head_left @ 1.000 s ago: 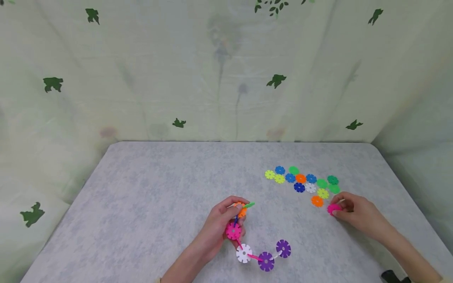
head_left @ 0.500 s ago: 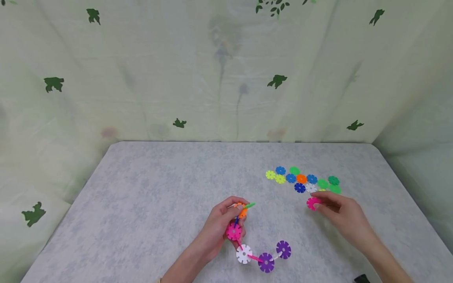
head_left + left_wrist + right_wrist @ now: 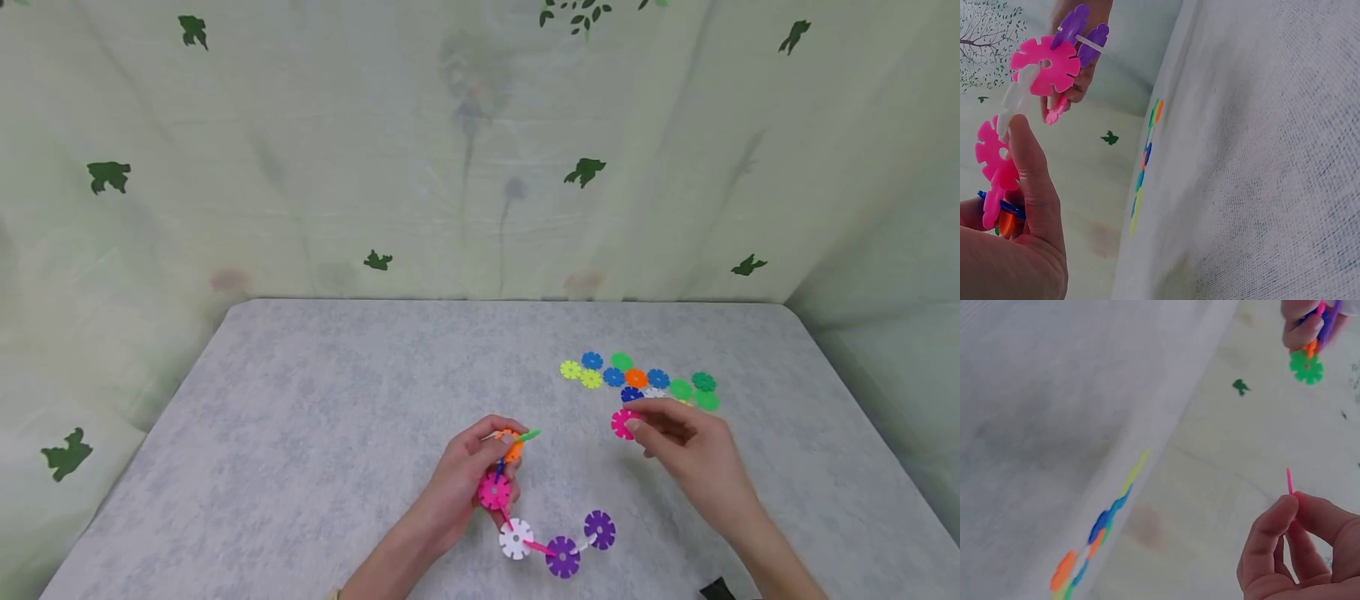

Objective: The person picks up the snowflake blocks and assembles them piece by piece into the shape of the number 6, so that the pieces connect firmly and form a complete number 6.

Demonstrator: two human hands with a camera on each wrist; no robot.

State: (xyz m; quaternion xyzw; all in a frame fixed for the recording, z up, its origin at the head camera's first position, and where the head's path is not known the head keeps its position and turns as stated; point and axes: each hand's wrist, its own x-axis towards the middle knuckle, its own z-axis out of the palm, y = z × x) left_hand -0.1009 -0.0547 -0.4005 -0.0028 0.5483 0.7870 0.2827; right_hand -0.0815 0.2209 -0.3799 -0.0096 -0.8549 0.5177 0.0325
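My left hand grips one end of a chain of interlocked notched plastic discs. Near its fingertips are orange discs and a green disc. Below them hang a pink disc, a white disc and purple discs. Between thumb and fingertips, my right hand pinches a loose pink disc, raised above the table to the right of the chain. That pinched disc appears edge-on in the right wrist view, and the chain's green disc shows at upper right.
Several loose discs in blue, yellow, green and orange lie flat on the grey table beyond my right hand, which hides some of them. A black object shows at the bottom edge. A pale printed curtain stands behind the table.
My right hand has moved left with the pink disc, from the right side of the loose discs towards the chain. My left hand and the chain have stayed nearly still.
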